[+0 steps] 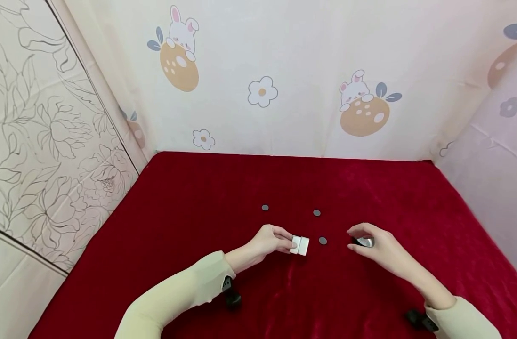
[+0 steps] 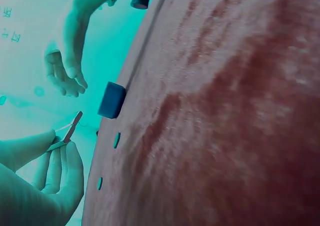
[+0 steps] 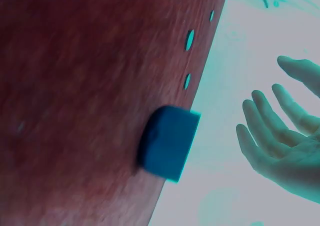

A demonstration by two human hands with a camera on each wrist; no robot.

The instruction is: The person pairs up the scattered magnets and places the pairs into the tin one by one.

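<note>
My left hand (image 1: 270,242) pinches a small white flat thing (image 1: 302,246) in two joined parts, between thumb and fingers. In the left wrist view this flat thing (image 2: 73,127) is seen edge-on, bent at a joint and raised off the cloth. My right hand (image 1: 379,247) is spread over a small block (image 1: 366,242), dark at the side with a silvery top. The right wrist view shows the block (image 3: 172,143) standing on the cloth, apart from the loosely bent fingers (image 3: 260,116). Small round grey discs lie near the hands, the closest disc (image 1: 323,240) between them.
Two more grey discs lie farther back, one disc (image 1: 265,207) to the left and another disc (image 1: 317,213) to the right. Red velvet cloth (image 1: 199,197) covers the table. Patterned curtains (image 1: 301,56) stand behind it and at both sides.
</note>
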